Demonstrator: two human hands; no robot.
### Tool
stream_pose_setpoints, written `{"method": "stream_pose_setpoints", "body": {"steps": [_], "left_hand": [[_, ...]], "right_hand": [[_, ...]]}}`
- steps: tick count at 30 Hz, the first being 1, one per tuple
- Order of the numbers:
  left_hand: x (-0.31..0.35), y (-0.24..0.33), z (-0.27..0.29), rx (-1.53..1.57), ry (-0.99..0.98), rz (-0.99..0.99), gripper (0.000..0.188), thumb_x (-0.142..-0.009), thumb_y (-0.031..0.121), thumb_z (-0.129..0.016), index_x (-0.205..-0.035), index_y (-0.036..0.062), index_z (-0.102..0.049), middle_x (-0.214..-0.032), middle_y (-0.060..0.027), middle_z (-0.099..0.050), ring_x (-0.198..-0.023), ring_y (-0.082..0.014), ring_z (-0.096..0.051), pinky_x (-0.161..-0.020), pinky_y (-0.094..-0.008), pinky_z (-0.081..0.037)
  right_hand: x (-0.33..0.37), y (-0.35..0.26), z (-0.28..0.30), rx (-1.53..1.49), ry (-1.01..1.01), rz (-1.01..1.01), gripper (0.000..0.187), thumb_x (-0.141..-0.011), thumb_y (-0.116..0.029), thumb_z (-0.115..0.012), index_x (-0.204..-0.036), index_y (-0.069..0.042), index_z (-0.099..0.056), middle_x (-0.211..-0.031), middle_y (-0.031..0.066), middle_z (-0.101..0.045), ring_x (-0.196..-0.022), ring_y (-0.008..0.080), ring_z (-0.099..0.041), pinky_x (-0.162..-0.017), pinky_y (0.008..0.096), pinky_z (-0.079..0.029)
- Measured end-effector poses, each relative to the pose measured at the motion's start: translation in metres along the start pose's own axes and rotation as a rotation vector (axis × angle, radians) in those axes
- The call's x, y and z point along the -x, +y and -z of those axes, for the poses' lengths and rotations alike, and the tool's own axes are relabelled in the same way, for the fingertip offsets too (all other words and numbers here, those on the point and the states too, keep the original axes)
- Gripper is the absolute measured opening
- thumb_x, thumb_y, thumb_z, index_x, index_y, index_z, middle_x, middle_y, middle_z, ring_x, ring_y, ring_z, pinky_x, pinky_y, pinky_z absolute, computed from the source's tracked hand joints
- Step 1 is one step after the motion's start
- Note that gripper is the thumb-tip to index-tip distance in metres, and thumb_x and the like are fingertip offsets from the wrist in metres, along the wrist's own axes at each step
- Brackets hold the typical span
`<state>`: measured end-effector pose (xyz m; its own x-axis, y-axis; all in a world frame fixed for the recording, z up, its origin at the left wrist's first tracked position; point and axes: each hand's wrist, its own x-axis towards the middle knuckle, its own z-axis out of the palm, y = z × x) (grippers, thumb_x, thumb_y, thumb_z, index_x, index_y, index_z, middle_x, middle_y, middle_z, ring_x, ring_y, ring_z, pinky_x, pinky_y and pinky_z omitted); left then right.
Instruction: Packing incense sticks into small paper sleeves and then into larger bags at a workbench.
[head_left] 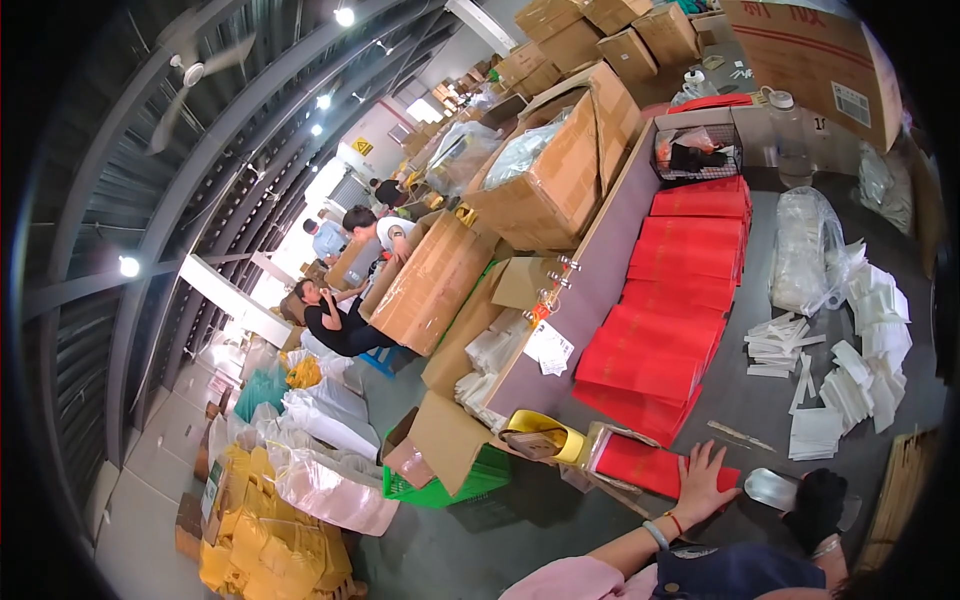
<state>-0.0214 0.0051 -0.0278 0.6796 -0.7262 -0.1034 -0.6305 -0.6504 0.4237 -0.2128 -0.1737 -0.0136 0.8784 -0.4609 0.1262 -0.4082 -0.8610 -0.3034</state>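
My left hand (703,487), bare with bands at the wrist, lies with fingers spread on a flat red packet (635,462) at the table's near edge. That packet's left end meets a clear plastic sleeve or box edge. My right hand (818,508), in a black glove, is curled just right of it; what its fingers hold is hidden. A shiny whitish, rounded thing (770,488) sticks out beside the glove, its kind unclear. Beyond my hands, a long overlapping row of red packets (655,335) runs up the grey table (740,395).
White paper slips (780,345) and folded white stacks (870,340) lie right, beside a clear plastic bundle (800,250). A yellow container (545,437) and green crate (450,480) stand left. A wire basket (697,152), bottle (790,140) and large cartons (560,170) are farther off. Other people sit beyond.
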Motion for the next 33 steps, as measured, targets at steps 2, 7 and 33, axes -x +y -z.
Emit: {"method": "stream_pose_setpoints", "body": {"steps": [2,7,33], "left_hand": [[0.003,-0.010,-0.010,0.053,0.076,-0.029,0.089,-0.070,0.045,-0.078,-0.142,0.0088,-0.040,-0.148,-0.0165,-0.030,-0.140,-0.0388,-0.021,-0.111,-0.0625,-0.013],[-0.001,-0.024,-0.019,0.150,0.077,-0.074,0.091,-0.069,0.047,-0.079,-0.142,0.0076,-0.040,-0.150,-0.0173,-0.028,-0.141,-0.0395,-0.019,-0.111,-0.0630,-0.011],[-0.169,0.067,-0.037,0.135,0.140,-0.299,0.017,-0.081,0.022,-0.070,-0.089,0.0091,-0.064,-0.089,-0.0109,-0.061,-0.089,-0.0330,-0.059,-0.074,-0.0462,-0.047]], "right_hand": [[-0.002,-0.004,0.001,-0.005,0.004,0.006,0.066,-0.038,-0.032,-0.083,-0.093,-0.008,-0.055,-0.092,0.0133,-0.053,-0.090,0.0330,-0.051,-0.080,0.0454,-0.037],[0.001,-0.002,-0.002,0.020,-0.022,-0.001,0.067,-0.040,-0.034,-0.084,-0.094,-0.008,-0.056,-0.094,0.0131,-0.053,-0.092,0.0329,-0.051,-0.081,0.0453,-0.037],[0.015,0.003,0.044,-0.198,0.249,-0.205,0.047,-0.068,-0.026,-0.076,-0.110,-0.012,-0.061,-0.108,0.0100,-0.058,-0.103,0.0304,-0.053,-0.092,0.0446,-0.038]]}}
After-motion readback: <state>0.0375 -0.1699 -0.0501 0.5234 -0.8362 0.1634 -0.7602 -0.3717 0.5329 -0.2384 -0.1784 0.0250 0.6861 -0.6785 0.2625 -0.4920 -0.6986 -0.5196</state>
